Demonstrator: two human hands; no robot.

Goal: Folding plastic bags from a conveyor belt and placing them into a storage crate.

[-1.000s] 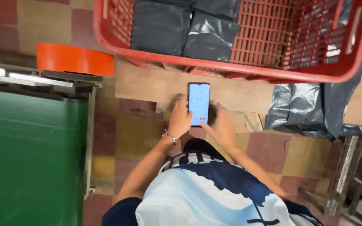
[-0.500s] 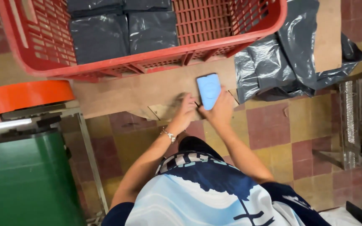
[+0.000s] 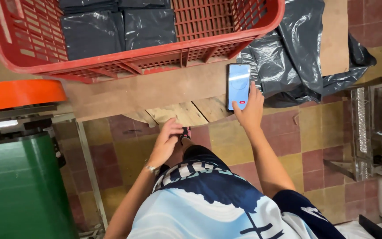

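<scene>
Head cam, straight down, close.

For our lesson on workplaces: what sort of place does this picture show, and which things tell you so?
Probably a small packing workshop: a red plastic crate of folded black bags sits on a rough wooden bench, beside a green machine, over a worn tiled floor.
</scene>
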